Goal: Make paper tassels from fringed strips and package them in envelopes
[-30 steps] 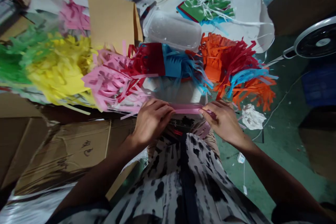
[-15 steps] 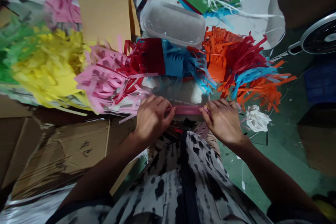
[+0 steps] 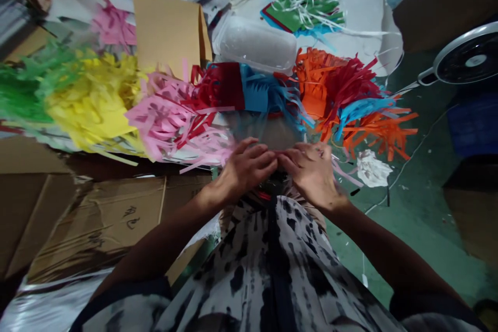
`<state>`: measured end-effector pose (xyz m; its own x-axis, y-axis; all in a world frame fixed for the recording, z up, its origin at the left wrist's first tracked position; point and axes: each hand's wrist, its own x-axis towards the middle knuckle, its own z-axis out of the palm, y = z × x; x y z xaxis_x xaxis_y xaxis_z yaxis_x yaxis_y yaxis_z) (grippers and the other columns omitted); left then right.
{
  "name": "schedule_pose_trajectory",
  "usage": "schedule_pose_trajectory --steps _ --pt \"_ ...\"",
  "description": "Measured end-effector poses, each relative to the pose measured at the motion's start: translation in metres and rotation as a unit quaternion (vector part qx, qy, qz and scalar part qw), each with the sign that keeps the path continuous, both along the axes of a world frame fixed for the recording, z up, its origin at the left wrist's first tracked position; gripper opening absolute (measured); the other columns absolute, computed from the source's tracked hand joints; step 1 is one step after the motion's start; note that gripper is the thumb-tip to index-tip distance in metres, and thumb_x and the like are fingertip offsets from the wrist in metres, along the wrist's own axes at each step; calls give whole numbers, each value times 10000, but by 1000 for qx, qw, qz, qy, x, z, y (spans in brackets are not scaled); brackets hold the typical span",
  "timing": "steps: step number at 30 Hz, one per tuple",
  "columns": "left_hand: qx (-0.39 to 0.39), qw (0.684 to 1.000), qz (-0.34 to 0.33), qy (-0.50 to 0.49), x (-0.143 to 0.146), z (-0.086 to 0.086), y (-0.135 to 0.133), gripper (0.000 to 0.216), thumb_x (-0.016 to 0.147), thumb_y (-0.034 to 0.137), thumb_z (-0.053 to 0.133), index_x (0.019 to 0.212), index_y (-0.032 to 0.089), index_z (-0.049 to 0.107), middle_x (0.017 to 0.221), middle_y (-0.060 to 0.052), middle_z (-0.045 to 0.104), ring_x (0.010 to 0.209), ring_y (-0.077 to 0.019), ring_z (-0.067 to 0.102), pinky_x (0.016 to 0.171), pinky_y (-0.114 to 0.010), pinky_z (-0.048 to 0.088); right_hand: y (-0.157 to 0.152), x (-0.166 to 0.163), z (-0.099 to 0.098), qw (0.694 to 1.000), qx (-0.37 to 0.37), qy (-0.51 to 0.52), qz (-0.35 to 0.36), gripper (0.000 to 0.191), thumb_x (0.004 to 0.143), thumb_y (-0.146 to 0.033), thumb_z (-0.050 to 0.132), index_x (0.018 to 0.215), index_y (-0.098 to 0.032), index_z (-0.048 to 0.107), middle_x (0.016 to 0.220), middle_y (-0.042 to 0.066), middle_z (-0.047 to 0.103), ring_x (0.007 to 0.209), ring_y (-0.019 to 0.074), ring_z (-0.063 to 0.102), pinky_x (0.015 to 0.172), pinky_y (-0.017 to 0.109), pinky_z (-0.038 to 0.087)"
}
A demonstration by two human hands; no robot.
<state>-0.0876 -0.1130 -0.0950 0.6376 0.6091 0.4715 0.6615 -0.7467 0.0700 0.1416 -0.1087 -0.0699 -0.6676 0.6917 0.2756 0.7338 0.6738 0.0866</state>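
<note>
At the near edge of the table my left hand and my right hand meet, fingers curled on a pink tissue paper tassel. Most of it is hidden under the hands; a thin pink edge shows between them, and loose pink strips trail out beyond my right hand. Just beyond my left hand lies a pile of pink fringed paper. Dark red fringed paper and blue fringed paper lie straight ahead, with orange fringed paper farther right.
Yellow fringed paper and green fringed paper lie to the left. A clear plastic tub and a brown paper bag stand behind the piles. Cardboard boxes are at lower left; a fan is at right.
My hands have drawn together, covering the rolled pink paper that showed between them before. The whole view has shifted slightly.
</note>
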Motion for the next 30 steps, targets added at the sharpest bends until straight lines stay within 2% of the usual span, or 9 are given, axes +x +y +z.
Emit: schedule_pose_trajectory --steps 3,8,11,14,19,22,24,26,30 --pt "-37 998 -31 25 -7 -5 -2 267 1050 184 564 1289 237 669 1234 -18 770 1136 -211 664 1147 -481 404 -4 20 -6 999 2 10 53 261 1061 -155 554 1279 -231 675 1225 28 788 1145 219 633 959 438 324" --pt "-98 995 -25 10 -18 -7 -11 438 1002 148 613 1417 287 631 1382 -42 724 1303 -240 636 1196 -530 381 -12 64 5 998 41 43 26 255 1004 -93 584 1139 -260 721 1179 -1 810 1171 238 663 986 454 335" --pt "-101 995 -12 -3 -12 -8 -11 435 974 115 631 1375 278 669 1346 -44 744 1270 -246 661 1186 -547 404 -14 58 15 996 42 73 12 208 962 -125 617 1063 -254 744 1103 10 826 1124 270 670 1004 478 330" --pt "-97 995 -9 -18 -7 -6 -10 377 971 113 630 1306 267 709 1287 -37 770 1228 -238 682 1183 -550 420 -13 34 16 998 -9 69 8 230 963 -166 610 1136 -232 746 1146 34 818 1130 272 657 1006 474 316" --pt "-123 992 15 -25 -38 15 -17 362 957 69 539 1205 227 750 1196 -46 793 1161 -228 709 1210 -559 421 -3 20 5 998 -41 50 6 187 1010 -188 611 1140 -191 745 1153 47 811 1029 234 669 923 441 313" --pt "-89 991 95 -17 -67 33 -25 345 918 47 528 1076 233 771 1086 -24 806 1081 -239 718 1222 -595 397 3 28 0 997 -27 58 35 189 1023 -167 619 1169 -199 734 1139 24 811 1001 208 671 927 433 308" --pt "-48 987 152 -18 -72 43 -28 269 911 76 570 993 241 765 1046 -16 802 1093 -263 702 1217 -630 378 6 31 -4 997 -11 54 53 211 1020 -116 604 1166 -202 730 1103 17 815 994 197 667 938 426 304" --pt "-33 986 156 -49 -61 47 -28 206 910 109 608 966 242 755 1027 -13 798 1094 -267 688 1173 -602 433 8 30 -7 997 4 46 59 233 1019 -73 575 1145 -198 728 1067 18 815 982 192 660 933 418 301" --pt "-61 992 56 -97 -10 34 -17 215 946 132 631 1113 214 738 1078 -29 801 1046 -235 680 937 -410 577 10 25 -8 999 -8 42 30 189 1028 -94 561 1081 -181 720 1043 39 803 975 207 650 910 414 302"
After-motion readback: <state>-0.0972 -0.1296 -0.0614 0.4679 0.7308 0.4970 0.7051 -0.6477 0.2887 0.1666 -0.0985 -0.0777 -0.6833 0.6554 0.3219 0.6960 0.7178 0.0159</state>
